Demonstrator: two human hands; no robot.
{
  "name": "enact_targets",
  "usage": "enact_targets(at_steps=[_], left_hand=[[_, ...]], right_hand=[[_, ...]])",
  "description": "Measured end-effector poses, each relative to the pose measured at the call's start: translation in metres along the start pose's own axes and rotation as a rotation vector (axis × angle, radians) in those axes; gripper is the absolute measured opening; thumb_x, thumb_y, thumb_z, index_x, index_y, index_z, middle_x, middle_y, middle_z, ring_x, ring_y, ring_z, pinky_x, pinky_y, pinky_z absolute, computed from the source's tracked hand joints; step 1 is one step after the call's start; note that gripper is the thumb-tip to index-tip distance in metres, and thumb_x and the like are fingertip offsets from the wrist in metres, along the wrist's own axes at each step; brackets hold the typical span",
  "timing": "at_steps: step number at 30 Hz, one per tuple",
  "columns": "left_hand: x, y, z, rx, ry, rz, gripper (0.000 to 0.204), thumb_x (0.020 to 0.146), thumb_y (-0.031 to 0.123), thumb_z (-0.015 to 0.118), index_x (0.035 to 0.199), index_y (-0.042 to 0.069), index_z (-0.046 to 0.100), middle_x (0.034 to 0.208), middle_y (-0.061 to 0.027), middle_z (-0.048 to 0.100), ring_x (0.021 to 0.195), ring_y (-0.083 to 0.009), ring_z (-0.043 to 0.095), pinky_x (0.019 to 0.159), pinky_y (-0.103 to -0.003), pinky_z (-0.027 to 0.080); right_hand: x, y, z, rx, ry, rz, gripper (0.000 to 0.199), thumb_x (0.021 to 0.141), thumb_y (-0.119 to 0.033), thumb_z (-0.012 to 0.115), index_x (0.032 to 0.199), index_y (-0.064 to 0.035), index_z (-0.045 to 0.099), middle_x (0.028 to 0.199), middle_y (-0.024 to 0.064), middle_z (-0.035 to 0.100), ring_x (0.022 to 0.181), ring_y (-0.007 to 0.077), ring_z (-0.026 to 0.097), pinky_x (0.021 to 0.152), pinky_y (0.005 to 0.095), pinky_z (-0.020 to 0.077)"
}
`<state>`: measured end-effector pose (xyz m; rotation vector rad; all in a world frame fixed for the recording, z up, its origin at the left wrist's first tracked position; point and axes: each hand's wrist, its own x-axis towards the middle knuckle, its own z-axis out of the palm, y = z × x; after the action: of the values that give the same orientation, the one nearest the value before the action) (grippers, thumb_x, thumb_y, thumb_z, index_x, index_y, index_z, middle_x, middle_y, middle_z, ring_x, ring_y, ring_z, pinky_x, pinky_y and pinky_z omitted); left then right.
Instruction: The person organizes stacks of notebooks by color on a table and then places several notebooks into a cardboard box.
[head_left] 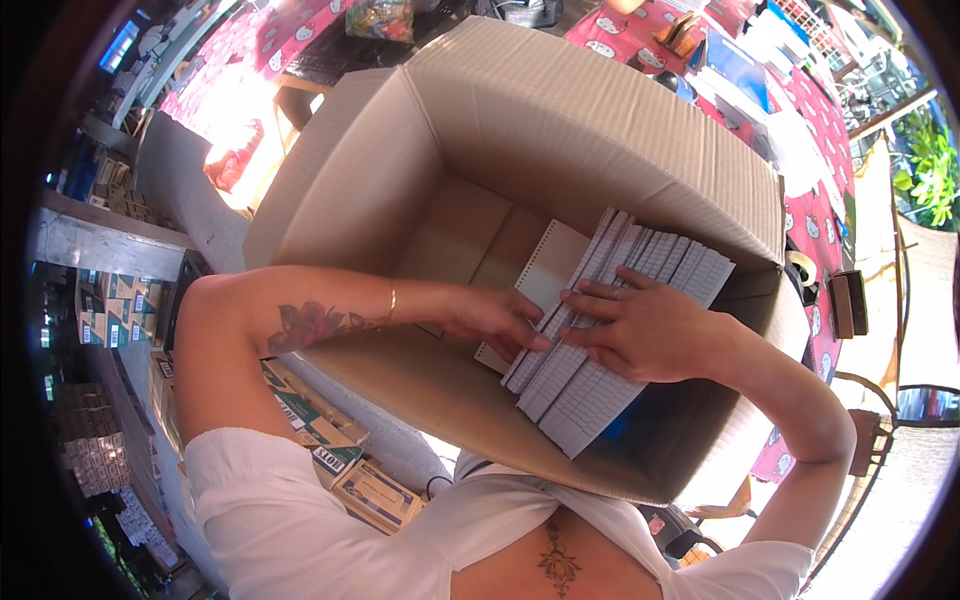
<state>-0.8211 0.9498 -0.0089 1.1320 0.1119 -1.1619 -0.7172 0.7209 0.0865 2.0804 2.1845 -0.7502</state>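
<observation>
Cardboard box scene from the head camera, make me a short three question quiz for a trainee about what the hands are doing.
1. True or false: both hands rest on the row of white booklets inside the cardboard box.
2. Which hand lies flat on top of the booklets? A. left hand B. right hand C. neither
3. Fill in: the wrist of the left hand wears a thin gold ____.

Key
1. True: the left hand touches the row's near edge, and the right hand lies on top.
2. B
3. bracelet
</observation>
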Motion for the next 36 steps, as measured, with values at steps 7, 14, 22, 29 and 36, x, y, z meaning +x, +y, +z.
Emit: enact_targets(at_steps=[7, 14, 22, 29, 36], left_hand=[[0.002, -0.003, -0.002, -0.056, -0.033, -0.009, 0.027, 0.095, 0.026, 0.065, 0.109, 0.004, 0.059, 0.105, -0.002, 0.067, 0.099, -0.01, 0.062, 0.088, -0.03, 0.05], [0.001, -0.001, 0.001, -0.064, -0.03, 0.003, 0.029, 0.096, 0.028, 0.064, 0.112, 0.004, 0.057, 0.109, -0.0037, 0.067, 0.103, -0.0113, 0.062, 0.09, -0.032, 0.049], [-0.004, 0.02, 0.009, 0.391, 0.279, -0.15, 0.052, 0.091, 0.037, 0.067, 0.123, -0.001, 0.053, 0.111, -0.0103, 0.063, 0.1, -0.0154, 0.061, 0.088, -0.031, 0.049], [0.005, 0.035, 0.011, 1.121, 0.569, 0.273, 0.063, 0.092, 0.038, 0.063, 0.137, 0.001, 0.041, 0.11, -0.011, 0.059, 0.105, -0.0229, 0.057, 0.088, -0.039, 0.048], [0.019, 0.034, 0.02, -0.264, 0.078, 0.162, 0.075, 0.094, 0.055, 0.053, 0.148, 0.008, 0.031, 0.144, -0.0142, 0.041, 0.132, -0.0275, 0.04, 0.11, -0.045, 0.034]], right_hand=[[-0.003, -0.001, 0.0, -0.012, 0.018, -0.003, 0.04, 0.098, -0.031, 0.044, 0.132, -0.0161, 0.058, 0.148, 0.0134, 0.043, 0.138, 0.0299, 0.039, 0.115, 0.0518, 0.0279], [-0.006, -0.002, 0.001, -0.025, 0.026, 0.004, 0.041, 0.098, -0.031, 0.044, 0.133, -0.0164, 0.058, 0.15, 0.0133, 0.04, 0.14, 0.0298, 0.037, 0.115, 0.0514, 0.0278], [-0.007, -0.007, -0.002, 0.031, 0.151, 0.018, 0.034, 0.094, -0.029, 0.05, 0.121, -0.0157, 0.066, 0.131, 0.0173, 0.053, 0.126, 0.03, 0.05, 0.111, 0.0497, 0.0329], [0.003, -0.005, -0.013, 0.066, -0.119, 0.084, 0.03, 0.094, -0.029, 0.052, 0.117, -0.0151, 0.065, 0.119, 0.0114, 0.058, 0.118, 0.0287, 0.053, 0.112, 0.0508, 0.0319], [-0.04, -0.002, -0.052, -0.101, 0.341, 0.114, 0.032, 0.093, -0.031, 0.057, 0.12, -0.0141, 0.064, 0.132, 0.0137, 0.056, 0.129, 0.0338, 0.048, 0.114, 0.0516, 0.0287]])
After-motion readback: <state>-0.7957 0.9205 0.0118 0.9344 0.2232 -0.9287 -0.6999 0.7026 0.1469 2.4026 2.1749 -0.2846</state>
